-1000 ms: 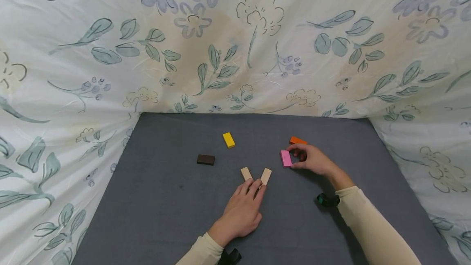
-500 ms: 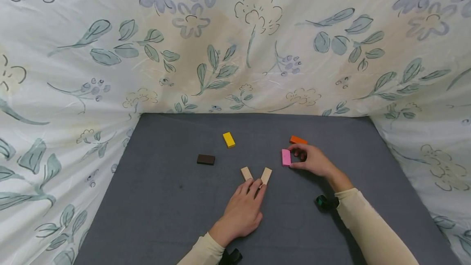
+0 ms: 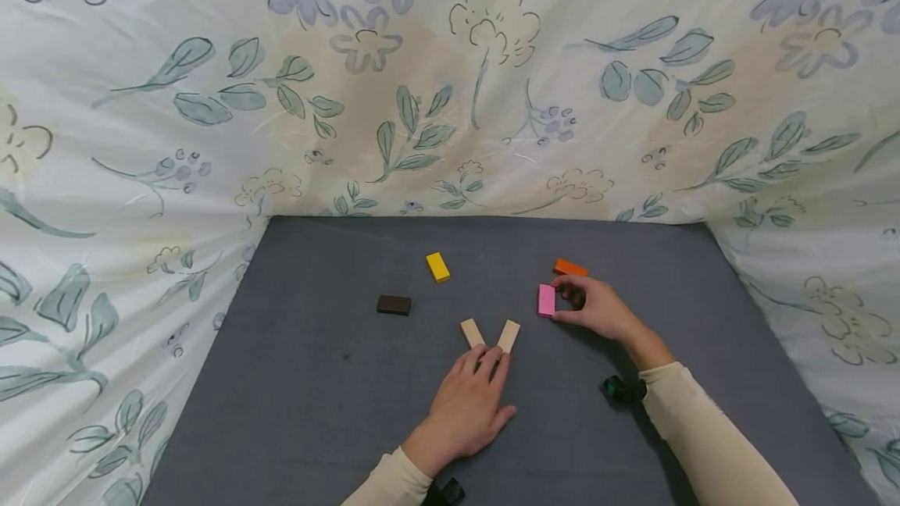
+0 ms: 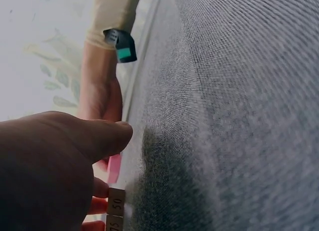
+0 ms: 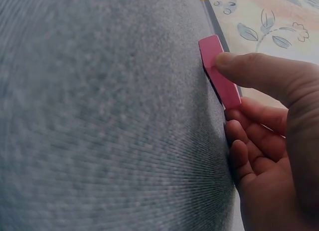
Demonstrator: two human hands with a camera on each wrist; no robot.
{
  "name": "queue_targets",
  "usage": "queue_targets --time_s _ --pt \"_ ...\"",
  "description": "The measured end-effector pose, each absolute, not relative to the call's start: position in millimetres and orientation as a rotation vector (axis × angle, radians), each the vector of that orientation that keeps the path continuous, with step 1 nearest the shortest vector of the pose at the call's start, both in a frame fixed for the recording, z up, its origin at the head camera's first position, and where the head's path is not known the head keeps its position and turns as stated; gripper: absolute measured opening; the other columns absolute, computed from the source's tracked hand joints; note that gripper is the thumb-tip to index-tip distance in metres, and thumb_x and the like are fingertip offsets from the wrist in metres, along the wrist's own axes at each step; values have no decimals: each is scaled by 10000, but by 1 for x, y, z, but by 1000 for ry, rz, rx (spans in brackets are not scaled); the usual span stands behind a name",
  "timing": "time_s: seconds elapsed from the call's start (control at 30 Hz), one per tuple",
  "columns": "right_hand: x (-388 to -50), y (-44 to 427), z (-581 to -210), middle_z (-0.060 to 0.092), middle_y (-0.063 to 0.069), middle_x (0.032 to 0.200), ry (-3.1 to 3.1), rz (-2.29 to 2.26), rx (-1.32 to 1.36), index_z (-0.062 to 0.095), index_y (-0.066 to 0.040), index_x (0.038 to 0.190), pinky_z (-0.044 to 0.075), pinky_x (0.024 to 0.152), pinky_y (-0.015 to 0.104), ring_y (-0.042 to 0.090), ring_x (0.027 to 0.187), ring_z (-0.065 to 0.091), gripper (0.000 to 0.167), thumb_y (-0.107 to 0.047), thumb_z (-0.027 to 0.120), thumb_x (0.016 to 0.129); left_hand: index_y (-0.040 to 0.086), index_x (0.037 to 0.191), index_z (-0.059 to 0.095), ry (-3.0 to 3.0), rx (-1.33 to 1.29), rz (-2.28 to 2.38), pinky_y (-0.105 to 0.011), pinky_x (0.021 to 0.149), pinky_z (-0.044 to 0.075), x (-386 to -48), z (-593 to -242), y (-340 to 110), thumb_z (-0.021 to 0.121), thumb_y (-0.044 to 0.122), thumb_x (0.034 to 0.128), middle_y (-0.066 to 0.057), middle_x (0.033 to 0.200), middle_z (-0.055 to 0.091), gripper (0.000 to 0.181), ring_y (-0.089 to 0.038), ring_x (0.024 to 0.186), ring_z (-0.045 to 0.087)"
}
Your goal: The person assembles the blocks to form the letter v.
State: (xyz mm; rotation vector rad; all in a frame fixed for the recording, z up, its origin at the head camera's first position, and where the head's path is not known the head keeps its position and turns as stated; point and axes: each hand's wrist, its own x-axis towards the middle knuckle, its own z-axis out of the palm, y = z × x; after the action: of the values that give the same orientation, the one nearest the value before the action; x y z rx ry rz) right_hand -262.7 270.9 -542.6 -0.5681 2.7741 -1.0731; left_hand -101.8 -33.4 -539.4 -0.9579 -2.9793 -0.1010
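Note:
Two light wooden blocks, the left one (image 3: 472, 332) and the right one (image 3: 508, 336), lie slanted in a V on the grey cloth. The fingertips of my left hand (image 3: 464, 404) touch their near ends, its fingers extended and thumb out to the side. Numbers show on the ends of the wooden blocks (image 4: 116, 202) in the left wrist view. My right hand (image 3: 598, 306) holds the pink block (image 3: 546, 300) between thumb and index finger at its right side. In the right wrist view the thumb presses on the pink block (image 5: 219, 71), and the other fingers are curled.
An orange block (image 3: 570, 267) lies just behind my right hand. The yellow block (image 3: 437, 267) is farther back, left of centre, and a dark brown block (image 3: 394, 304) lies to the left. A floral cloth (image 3: 422, 100) rises behind the grey surface (image 3: 295, 381).
The pink block has shifted slightly away from me and turned a little straighter, with my right hand on it. My left thumb has spread outward from the hand; the wooden blocks look unmoved.

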Motion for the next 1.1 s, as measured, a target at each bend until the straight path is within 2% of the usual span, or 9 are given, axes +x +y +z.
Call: queue_targets --time_s 1.1 --pt "-258 267 -544 690 73 1088 2810 -1083 -525 717 -75 1325 508 822 455 251 921 596 551 -277 950 869 111 1639 476 -3000 -955 -101 -431 1228 360 -103 -543 -31 599 638 1060 -76 1610 457 792 -275 1459 442"
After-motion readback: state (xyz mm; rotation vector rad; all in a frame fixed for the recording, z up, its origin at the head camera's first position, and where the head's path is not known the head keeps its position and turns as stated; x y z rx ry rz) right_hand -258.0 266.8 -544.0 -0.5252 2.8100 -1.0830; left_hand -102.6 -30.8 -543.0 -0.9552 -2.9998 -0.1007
